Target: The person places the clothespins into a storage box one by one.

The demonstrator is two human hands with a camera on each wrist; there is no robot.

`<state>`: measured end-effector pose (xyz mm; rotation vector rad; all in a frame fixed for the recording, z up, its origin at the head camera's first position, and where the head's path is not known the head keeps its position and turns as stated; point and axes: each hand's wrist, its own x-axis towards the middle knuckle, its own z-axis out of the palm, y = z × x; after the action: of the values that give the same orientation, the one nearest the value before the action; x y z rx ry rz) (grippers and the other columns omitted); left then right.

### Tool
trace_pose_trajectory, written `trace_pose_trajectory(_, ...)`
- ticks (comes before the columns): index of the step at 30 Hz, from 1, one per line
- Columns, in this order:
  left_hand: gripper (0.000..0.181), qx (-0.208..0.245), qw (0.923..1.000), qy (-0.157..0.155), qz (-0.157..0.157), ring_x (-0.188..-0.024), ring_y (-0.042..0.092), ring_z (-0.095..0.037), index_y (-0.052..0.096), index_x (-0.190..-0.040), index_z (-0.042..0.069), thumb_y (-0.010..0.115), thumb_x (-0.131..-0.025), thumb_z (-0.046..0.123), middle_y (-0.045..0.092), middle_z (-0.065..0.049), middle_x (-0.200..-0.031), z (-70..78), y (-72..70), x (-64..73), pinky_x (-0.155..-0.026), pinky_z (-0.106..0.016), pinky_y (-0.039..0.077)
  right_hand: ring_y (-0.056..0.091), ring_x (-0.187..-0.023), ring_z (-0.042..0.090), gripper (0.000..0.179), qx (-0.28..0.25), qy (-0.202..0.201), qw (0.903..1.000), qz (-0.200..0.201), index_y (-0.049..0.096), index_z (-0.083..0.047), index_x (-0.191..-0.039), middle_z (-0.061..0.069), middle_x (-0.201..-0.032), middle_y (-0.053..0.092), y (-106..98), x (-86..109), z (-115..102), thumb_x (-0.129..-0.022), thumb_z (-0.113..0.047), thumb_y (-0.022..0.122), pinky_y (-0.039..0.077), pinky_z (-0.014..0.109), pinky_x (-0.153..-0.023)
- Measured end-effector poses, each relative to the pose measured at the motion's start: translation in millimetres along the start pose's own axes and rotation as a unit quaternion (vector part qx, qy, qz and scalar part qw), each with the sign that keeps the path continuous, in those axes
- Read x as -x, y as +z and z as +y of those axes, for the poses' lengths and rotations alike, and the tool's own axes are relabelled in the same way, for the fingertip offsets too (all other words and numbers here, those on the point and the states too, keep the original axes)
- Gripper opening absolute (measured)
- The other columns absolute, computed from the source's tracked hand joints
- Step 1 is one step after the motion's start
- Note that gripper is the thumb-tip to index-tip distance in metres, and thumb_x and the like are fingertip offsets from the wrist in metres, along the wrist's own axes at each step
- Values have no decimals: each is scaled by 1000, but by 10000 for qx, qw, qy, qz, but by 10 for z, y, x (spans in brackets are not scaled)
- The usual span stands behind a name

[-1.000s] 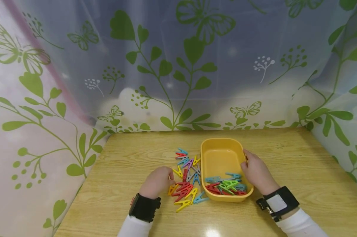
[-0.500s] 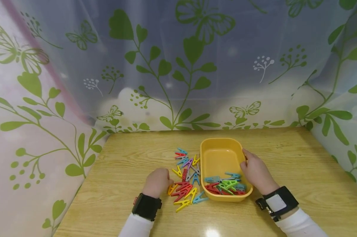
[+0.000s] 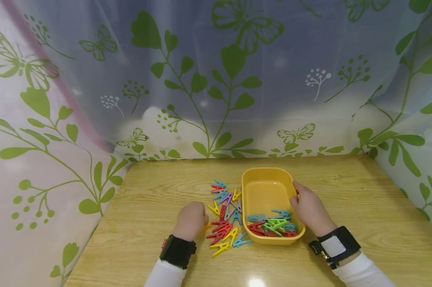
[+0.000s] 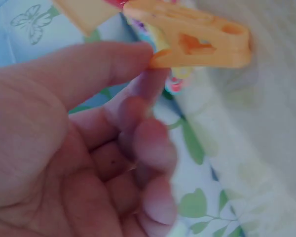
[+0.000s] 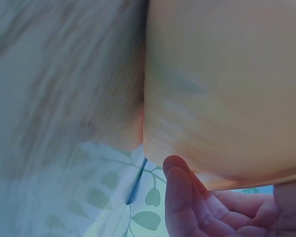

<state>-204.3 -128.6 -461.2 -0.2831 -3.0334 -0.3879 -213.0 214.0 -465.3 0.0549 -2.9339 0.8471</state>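
My left hand (image 3: 190,220) pinches an orange clothespin (image 4: 207,37) by one end, between thumb and index finger; the other fingers curl loosely below. In the head view only a bit of that clothespin shows past the knuckles. To its right lies a loose pile of clothespins: red ones (image 3: 221,231), a purple one (image 3: 228,197), and several yellow, blue and grey ones. My right hand (image 3: 312,208) holds the right rim of a yellow plastic tub (image 3: 268,187), thumb over the edge. Blue, green and red clothespins (image 3: 273,225) lie together in the tub's near end.
The tub stands on a wood-grain table (image 3: 158,179), right beside the loose pile. A curtain (image 3: 209,99) printed with leaves and butterflies hangs along the table's back and both sides. Each wrist wears a black strap (image 3: 178,251).
My left fingers have come together on the orange clothespin at the pile's left edge and drawn it slightly away from the red ones. The right hand and tub hold still.
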Motion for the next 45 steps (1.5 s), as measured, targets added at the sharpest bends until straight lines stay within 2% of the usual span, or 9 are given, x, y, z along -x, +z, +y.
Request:
trace_pose_trajectory(4,22,244,9975,218,623,-56,45,-12,62,-73,11,76,-89,10,56,-1,-70,60,-87,-7,-50,-27,37,54,-70,19,56,-13,-9,10000,25,35,15,-152,38,-138,54,-4,-1,0,-103,-8,51,42,26,-55)
trace_pose_trajectory(7,15,561,9922,454,1013,-56,41,-10,65,-82,11,75,-93,12,56,1,-75,154,-168,-2,-51,-24,34,54,-69,19,57,-49,44,10000,-10,34,14,-152,38,-138,54,-3,-1,-2,-103,-9,50,43,26,-55)
trace_pose_trajectory(11,10,996,9789,917,1533,-58,39,-8,69,-88,12,76,-94,15,52,3,-74,340,-230,41,-52,-21,31,57,-75,21,57,-60,122,9999,-60,34,14,-153,38,-140,53,1,2,-10,-103,-9,50,45,27,-58)
trace_pose_trajectory(14,9,1317,9670,1362,1704,-62,43,-7,71,-92,12,77,-94,18,55,3,-77,497,-221,96,-55,-20,35,57,-78,22,57,-38,128,9999,-61,34,14,-153,37,-140,53,-1,1,-9,-103,-9,50,45,27,-59)
trace_pose_trajectory(17,7,1489,9574,1849,1642,-66,48,-6,72,-94,14,77,-94,19,60,3,-83,630,-166,145,-59,-19,40,56,-75,21,57,-39,128,9999,-66,34,13,-153,37,-140,53,-4,0,-6,-104,-9,50,44,26,-58)
trace_pose_trajectory(20,5,1441,9508,2264,1551,-69,52,-5,73,-95,15,76,-94,20,64,5,-88,727,-97,181,-63,-19,43,56,-73,20,57,-45,121,9999,-57,34,13,-153,38,-140,53,-5,1,-6,-103,-9,50,44,26,-57)
trace_pose_trajectory(24,6,1285,9466,2564,1470,-71,52,-6,73,-96,16,77,-94,21,66,5,-91,805,-20,210,-66,-20,43,57,-75,21,56,-40,100,9999,-66,34,14,-152,38,-140,52,-11,2,-6,-104,-9,50,44,27,-57)
trace_pose_trajectory(35,7,1060,9549,2540,1116,-73,53,-2,74,-96,18,76,-95,24,63,7,-92,823,100,215,-65,-14,41,55,-72,20,57,-70,105,9999,-41,34,13,-153,38,-141,52,-5,6,-9,-103,-8,50,43,26,-56)
trace_pose_trajectory(45,6,972,9576,2577,845,-73,56,0,74,-94,17,77,-94,22,64,7,-90,827,124,217,-65,-13,44,59,-81,24,57,-44,142,9999,-51,33,13,-153,38,-141,51,1,-2,-5,-104,-9,50,46,27,-59)
